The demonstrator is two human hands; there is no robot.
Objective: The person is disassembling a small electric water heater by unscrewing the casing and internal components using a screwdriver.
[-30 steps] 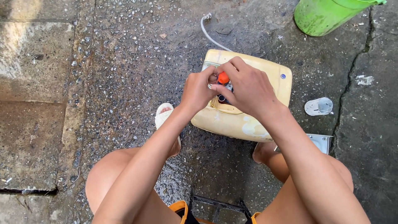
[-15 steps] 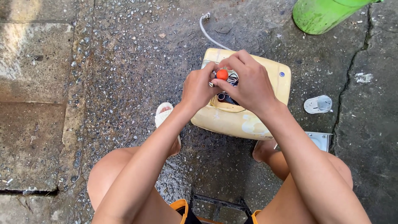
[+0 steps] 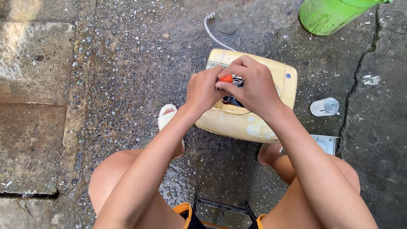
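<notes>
A: The yellowed plastic appliance housing [image 3: 250, 118] is seen lying flat on the wet concrete ground [image 3: 127, 85], between the person's feet. A white hose [image 3: 214, 34] is led away from its top edge.

B: And beyond it?

A: A green container [image 3: 330, 15] is set at the upper right, well apart. A grey metal bracket [image 3: 324, 142] and a small white plastic fitting [image 3: 324, 107] are left beside the housing.

B: What has changed at the hands?

A: Both have been shifted slightly upward over the dark opening. The orange-handled screwdriver [image 3: 227, 79] is pinched by the right hand [image 3: 250, 87], fingers curled tight around it; the left hand [image 3: 203, 89] is pressed against it, fingertips closed on the handle. The tool appears to be mid-turn, so the fastening is judged not yet freed.
</notes>
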